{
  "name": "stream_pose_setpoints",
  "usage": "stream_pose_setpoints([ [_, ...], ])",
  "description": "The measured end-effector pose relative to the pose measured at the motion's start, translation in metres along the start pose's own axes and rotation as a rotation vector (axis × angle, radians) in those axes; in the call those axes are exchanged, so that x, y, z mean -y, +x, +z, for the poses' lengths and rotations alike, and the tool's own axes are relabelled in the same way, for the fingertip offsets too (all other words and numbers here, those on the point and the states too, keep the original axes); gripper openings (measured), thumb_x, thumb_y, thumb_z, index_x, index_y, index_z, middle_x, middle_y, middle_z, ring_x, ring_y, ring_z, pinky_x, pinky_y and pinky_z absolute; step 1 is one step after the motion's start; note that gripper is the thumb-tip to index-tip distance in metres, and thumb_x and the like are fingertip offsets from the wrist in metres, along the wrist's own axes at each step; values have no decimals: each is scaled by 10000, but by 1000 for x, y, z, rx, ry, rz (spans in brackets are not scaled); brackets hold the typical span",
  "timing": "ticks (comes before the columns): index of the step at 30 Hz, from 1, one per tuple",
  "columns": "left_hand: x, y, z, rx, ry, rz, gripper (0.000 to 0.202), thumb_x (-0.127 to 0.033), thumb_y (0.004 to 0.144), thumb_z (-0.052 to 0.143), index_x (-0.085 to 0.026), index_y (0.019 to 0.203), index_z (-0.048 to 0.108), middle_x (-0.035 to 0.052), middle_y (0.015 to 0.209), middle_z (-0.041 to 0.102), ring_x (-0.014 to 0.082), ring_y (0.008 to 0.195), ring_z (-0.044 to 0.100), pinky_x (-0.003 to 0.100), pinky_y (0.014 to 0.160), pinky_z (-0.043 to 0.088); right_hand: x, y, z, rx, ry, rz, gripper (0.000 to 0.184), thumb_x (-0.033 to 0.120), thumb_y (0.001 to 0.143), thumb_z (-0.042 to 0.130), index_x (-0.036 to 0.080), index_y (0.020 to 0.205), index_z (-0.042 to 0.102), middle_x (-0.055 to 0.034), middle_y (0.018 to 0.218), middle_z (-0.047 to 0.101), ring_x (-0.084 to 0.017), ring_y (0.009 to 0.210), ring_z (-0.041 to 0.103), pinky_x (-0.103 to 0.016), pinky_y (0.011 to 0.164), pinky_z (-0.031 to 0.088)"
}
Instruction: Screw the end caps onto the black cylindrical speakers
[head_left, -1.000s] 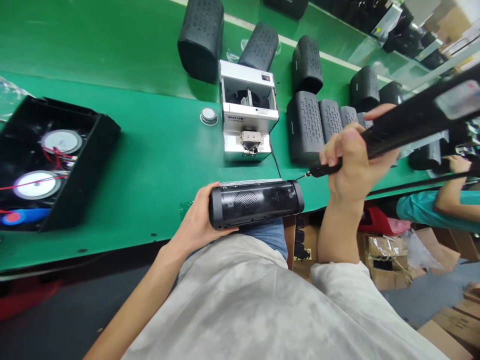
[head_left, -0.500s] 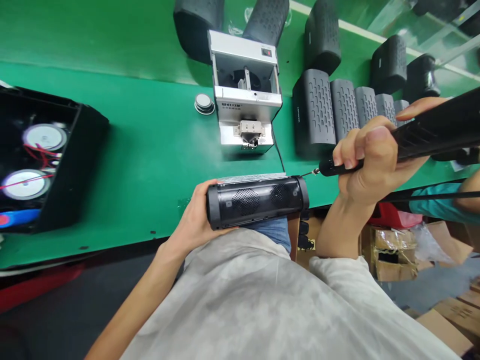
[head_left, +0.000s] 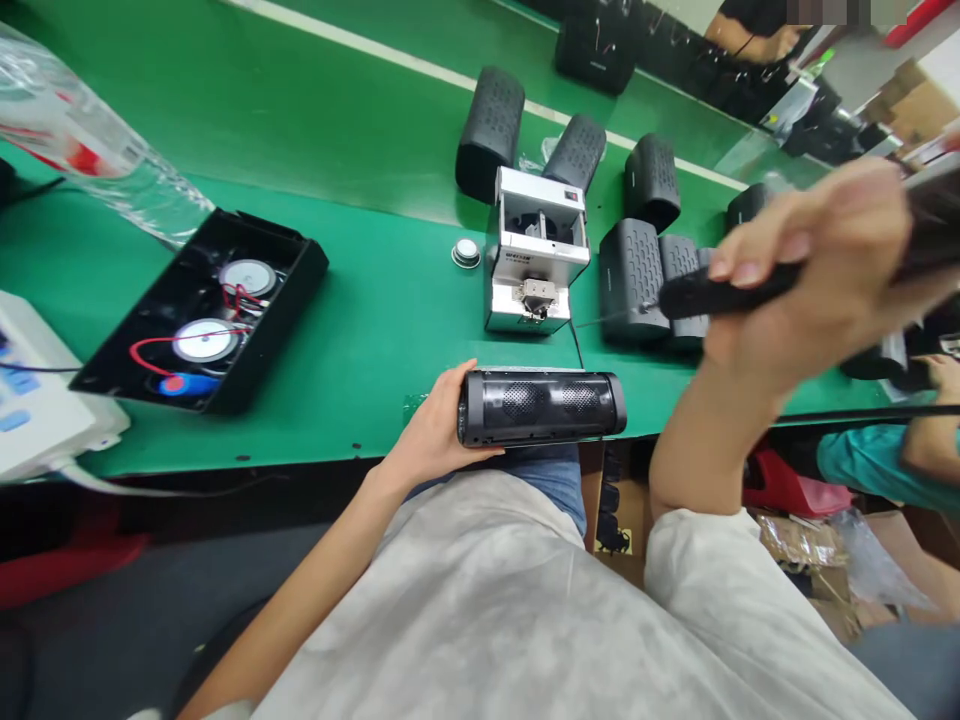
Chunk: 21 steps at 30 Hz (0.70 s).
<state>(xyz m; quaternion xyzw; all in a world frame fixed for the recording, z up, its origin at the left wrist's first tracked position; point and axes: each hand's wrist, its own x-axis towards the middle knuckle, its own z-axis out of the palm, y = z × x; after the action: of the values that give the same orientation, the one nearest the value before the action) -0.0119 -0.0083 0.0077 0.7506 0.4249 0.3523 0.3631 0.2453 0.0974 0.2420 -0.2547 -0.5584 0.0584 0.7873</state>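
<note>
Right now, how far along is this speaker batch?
Done, by the look of it: the black speaker housings standing beyond the screw feeder appear closed. In hand: the left hand grips a cylindrical speaker, and the right hand holds an electric screwdriver, its bit clear of the speaker. Left: the open black housing shows two exposed drivers.

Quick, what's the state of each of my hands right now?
Left hand: closed, holding a black cylindrical speaker.
Right hand: closed, holding an electric screwdriver.
</note>
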Motion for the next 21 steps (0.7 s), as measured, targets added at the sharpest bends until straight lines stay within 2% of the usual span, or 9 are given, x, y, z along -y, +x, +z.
stream_pose_setpoints([
  [2,-1,0,-1,-1,10,-1,1295,-535,826,1040,-299,1823,249,221,1735,522,483,1635,559,671,1334,529,-14,-9,26,13,85,5,213,277,1015,782,329,1141,618,106,623,464,-111,463,401,-259,415,347],
  [4,-2,0,-2,1,16,-4,1296,-532,826,1041,-301,1825,248,218,1729,528,482,1624,571,668,1328,536,-31,-19,44,65,109,48,342,463,1029,854,344,1186,574,121,631,443,-116,446,355,-299,412,331],
  [6,-3,1,-2,3,15,-5,1295,-531,826,1040,-305,1826,249,215,1720,537,482,1620,575,664,1324,542,-45,-28,51,121,84,112,509,687,996,886,362,1213,561,113,686,461,-124,461,357,-337,439,355],
  [9,-4,1,-3,3,4,-2,1288,-526,830,1038,-307,1827,252,215,1708,551,483,1611,583,671,1321,543,-57,-35,53,145,68,175,666,834,939,874,373,1286,541,107,735,492,-136,487,359,-363,498,380],
  [15,-3,2,-3,14,3,14,1298,-524,833,1037,-307,1827,231,225,1707,545,490,1599,585,691,1322,533,-67,-30,46,207,20,330,709,891,924,838,418,1320,488,84,721,443,-189,569,411,-389,577,397],
  [18,-3,2,-2,7,-1,20,1291,-532,837,1033,-303,1828,238,226,1695,556,491,1591,591,692,1312,542,-70,-27,40,231,-2,317,665,899,934,827,428,1283,514,81,721,464,-177,570,393,-393,537,421],
  [21,-1,2,0,-12,-12,30,1326,-530,809,1054,-306,1836,245,228,1713,547,497,1600,584,695,1314,541,-66,-26,36,266,-62,284,533,845,990,802,454,1222,525,79,705,473,-165,549,344,-393,495,423],
])
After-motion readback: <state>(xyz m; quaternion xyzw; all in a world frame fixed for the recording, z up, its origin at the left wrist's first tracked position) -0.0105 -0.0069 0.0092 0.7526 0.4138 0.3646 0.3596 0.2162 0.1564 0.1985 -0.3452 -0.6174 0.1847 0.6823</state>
